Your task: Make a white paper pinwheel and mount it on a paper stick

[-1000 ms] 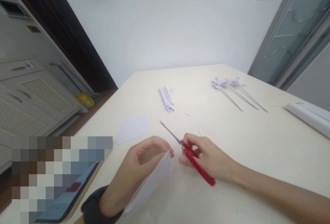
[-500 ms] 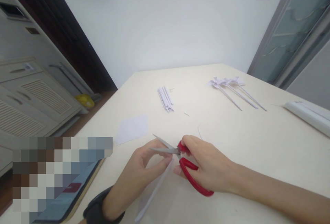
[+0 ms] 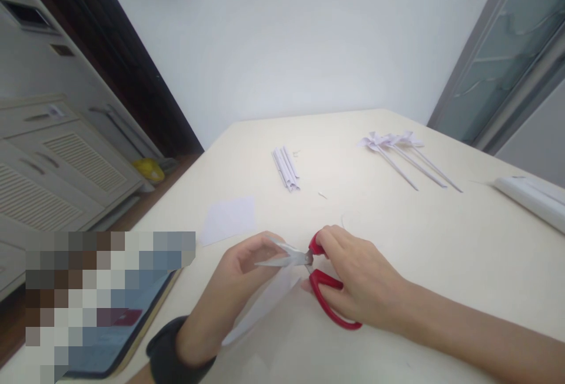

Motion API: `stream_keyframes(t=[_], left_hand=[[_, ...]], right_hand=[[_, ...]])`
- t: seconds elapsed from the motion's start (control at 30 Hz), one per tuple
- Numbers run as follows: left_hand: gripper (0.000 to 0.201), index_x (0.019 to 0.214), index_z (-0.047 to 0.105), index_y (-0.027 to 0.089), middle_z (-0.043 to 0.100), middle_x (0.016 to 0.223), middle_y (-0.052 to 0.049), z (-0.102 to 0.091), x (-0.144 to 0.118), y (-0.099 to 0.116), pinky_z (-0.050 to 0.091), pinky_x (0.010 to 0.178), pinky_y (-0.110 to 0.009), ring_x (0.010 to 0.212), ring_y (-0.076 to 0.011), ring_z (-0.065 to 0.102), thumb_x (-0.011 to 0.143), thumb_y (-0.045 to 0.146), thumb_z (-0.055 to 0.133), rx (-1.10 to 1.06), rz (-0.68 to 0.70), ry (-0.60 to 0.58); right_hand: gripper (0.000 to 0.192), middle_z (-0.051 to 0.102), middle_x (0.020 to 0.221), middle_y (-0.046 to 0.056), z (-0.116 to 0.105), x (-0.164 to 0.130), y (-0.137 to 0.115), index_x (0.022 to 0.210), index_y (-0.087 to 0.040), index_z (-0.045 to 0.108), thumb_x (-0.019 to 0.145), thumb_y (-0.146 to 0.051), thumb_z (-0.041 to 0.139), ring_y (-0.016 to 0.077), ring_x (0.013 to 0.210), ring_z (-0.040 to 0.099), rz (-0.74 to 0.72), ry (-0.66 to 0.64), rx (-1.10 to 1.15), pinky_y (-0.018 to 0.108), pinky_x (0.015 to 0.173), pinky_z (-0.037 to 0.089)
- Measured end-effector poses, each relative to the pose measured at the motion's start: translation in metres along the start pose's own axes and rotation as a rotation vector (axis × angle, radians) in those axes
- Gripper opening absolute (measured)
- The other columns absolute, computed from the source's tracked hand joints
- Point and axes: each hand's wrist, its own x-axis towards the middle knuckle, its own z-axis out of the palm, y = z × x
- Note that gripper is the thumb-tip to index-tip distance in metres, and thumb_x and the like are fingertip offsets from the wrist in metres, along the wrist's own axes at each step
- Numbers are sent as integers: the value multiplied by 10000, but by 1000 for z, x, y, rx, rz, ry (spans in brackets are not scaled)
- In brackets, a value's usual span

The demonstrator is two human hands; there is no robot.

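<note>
My right hand is closed around the red handles of a pair of scissors. The blades are spread apart and point left, across the top of a white sheet of paper. My left hand, with a black band on the wrist, pinches that sheet near its upper end; its fingertips are partly hidden behind the blades. The paper hangs down at a slant below the blades, its lower edge close to the tabletop. Whether the blades touch the paper I cannot tell.
A flat white paper piece lies beyond my left hand. Farther back are several rolled paper tubes and paper pinwheels on sticks. A tablet, partly blurred out, lies at left. A white roll rests at the right edge.
The scissor blades have closed somewhat, and the upper blade has dropped lower. The paper has turned, showing more of its face, and its lower end has risen. The view has shifted slightly.
</note>
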Motion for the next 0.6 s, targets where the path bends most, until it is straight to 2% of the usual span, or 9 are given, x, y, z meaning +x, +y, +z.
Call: stream_keyframes(t=[0.17,0.33,0.6], left_hand=[[60,810,613,188,628,804,-11,2,-1,0,440,689,-245,759,-175,577,767,193,573,-89,-30,-46],[54,792,616,199,631,785,10,5,-3,2,435,685,-211,750,-145,569,773,166,578,-66,11,2],[85,833,599,215,622,828,2,5,-8,1,438,686,-221,781,-153,565,783,151,574,24,53,53]], right_hand=[[165,526,767,25,1,1,0,833,-198,428,777,-343,485,158,650,447,-12,13,-52,268,512,312],[183,540,794,24,-1,1,1,851,-197,429,782,-354,494,160,686,468,-12,9,-57,273,541,334],[172,546,807,8,-1,0,0,864,-203,426,761,-320,497,153,698,464,-13,8,-46,265,541,337]])
